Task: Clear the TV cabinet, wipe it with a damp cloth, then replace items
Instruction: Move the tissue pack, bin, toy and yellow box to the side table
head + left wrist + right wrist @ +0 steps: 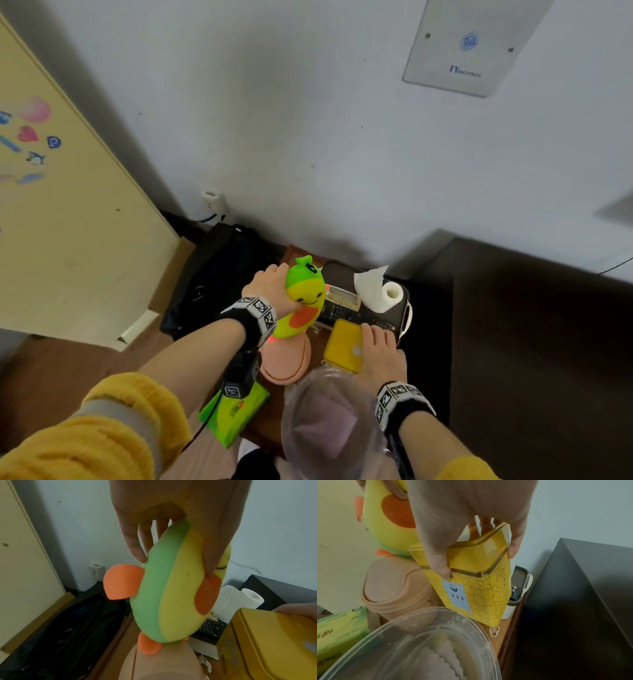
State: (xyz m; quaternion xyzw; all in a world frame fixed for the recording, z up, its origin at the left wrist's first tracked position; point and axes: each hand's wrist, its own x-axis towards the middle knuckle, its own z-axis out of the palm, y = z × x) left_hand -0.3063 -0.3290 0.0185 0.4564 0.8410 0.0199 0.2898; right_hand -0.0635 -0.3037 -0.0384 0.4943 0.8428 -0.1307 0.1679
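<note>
My left hand (270,287) grips a green and yellow plush toy (303,301) (173,588) by its upper end; its orange foot touches the lid of a pink swing-lid bin (286,359) (163,662). With thumb and fingers on the lid, my right hand (380,353) (471,520) grips a yellow tin (344,344) (474,577) and holds it upright and tilted over the small wooden table (505,630). A clear plastic basin (329,421) (412,645) with a pinkish cloth (325,425) in it sits nearest me. The dark TV cabinet (534,342) (573,615) stands to the right.
A paper roll (380,291) and remote controls (342,308) lie in a dark bin with a white handle (407,315) at the table's back. A green tissue pack (236,411) is at the front left. A black bag (212,281) lies on the floor by the wall socket (214,200).
</note>
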